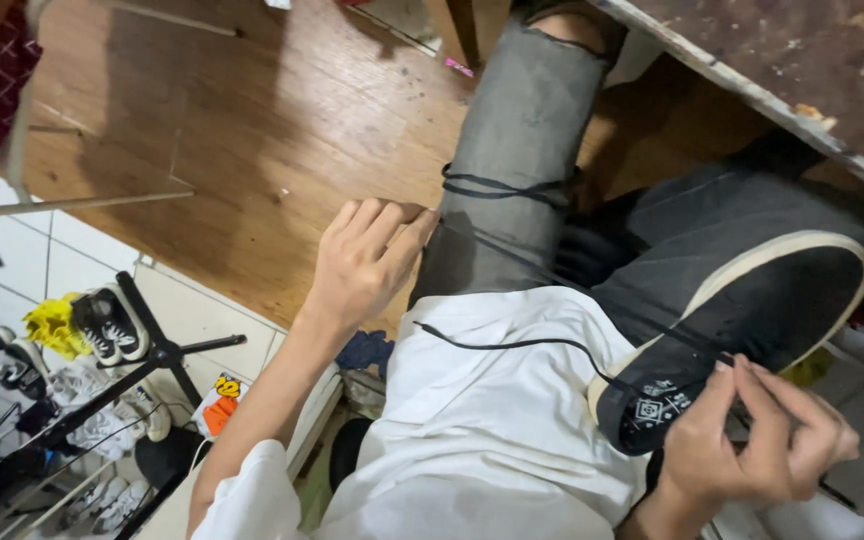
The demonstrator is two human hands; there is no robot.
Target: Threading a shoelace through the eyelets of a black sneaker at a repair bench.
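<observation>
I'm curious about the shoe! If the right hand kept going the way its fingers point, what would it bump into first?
Probably the black shoe: the right hand points its fingers up-left at it, pinching the black lace beside it.

Black shoe [752,320], cream sole rim; black lace [512,345]; grey jeans [522,130]; white shirt [492,420].

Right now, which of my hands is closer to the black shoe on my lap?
Right. Your right hand is at the black shoe, fingertips pinching the black lace at its near end. Your left hand is well off to the left, by the grey-trousered knee.
</observation>
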